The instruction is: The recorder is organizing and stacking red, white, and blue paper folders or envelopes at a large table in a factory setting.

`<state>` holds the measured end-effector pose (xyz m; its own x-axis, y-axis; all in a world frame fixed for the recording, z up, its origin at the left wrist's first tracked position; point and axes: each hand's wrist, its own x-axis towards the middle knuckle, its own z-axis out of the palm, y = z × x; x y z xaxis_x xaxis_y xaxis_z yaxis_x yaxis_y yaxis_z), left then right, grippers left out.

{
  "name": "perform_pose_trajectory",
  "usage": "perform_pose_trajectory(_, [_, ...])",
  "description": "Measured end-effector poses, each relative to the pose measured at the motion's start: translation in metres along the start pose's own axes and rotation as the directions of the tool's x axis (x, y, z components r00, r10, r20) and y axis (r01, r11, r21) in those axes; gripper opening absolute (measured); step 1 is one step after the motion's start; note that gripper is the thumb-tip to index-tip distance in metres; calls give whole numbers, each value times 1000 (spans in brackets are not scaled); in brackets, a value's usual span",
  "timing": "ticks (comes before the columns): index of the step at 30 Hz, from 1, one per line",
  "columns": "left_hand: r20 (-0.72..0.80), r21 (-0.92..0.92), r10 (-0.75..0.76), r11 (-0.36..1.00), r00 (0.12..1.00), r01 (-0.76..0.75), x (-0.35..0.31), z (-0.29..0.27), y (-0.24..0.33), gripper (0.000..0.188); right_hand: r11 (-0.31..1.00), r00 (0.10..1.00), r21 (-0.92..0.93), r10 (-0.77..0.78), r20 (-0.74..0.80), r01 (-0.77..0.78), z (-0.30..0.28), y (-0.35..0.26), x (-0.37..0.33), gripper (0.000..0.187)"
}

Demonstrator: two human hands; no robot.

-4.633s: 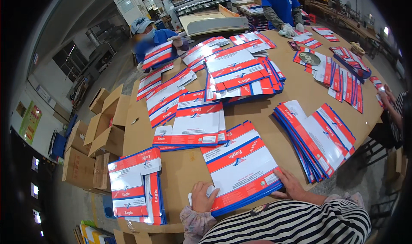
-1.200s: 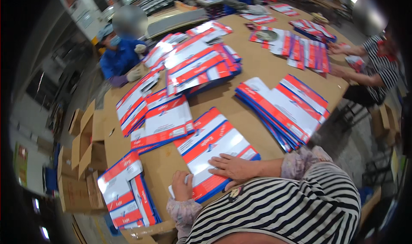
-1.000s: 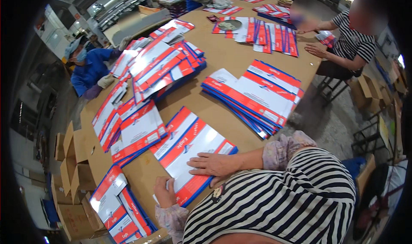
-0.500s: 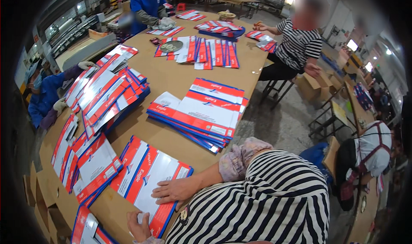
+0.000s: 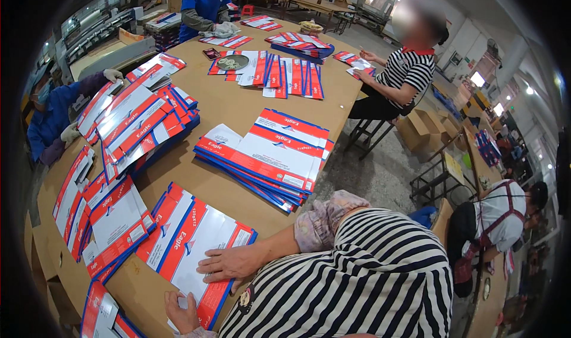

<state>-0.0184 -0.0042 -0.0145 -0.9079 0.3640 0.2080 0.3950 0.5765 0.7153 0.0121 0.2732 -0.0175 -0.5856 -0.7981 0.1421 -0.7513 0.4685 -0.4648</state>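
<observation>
Lower centre of the frame: a pile of flat cartons (image 5: 205, 234), red, white and blue, lies on the brown table (image 5: 238, 109) directly before me. My right hand (image 5: 229, 263) rests palm-down on its upper face, fingers extended and grasping nothing. My left hand (image 5: 183, 314), at the bottom edge, curls at the pile's near corner; whether its fingers grip the board I cannot tell. Uneven pressure from my right palm could, I judge, make the glossy top sheet slide and skew the pile; a hard push by my left fingers might crease that corner. Drift leftward could disturb the neighbouring stack (image 5: 122, 219), left of centre, close beside it.
</observation>
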Motion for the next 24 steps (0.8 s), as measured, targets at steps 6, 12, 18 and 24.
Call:
perform_pose_trajectory(6, [8, -15, -14, 1000, 1000, 14, 1, 1, 12, 21, 1000, 1000, 10, 20, -2, -20, 2, 0, 0, 76])
perform_pose_trajectory(12, [10, -26, -12, 1000, 1000, 13, -1, -2, 11, 21, 1000, 1000, 15, 16, -14, -16, 3, -1, -1, 75])
perform_pose_trajectory(18, [8, -44, -29, 999, 1000, 29, 0, 1, 16, 19, 1000, 1000, 6, 22, -6, -22, -1, -2, -4, 76])
perform_pose_trajectory(24, [-168, 56, 153, 988, 974, -146, -2, 8, -7, 18, 1000, 1000, -16, -3, 2, 3, -14, -4, 1, 77])
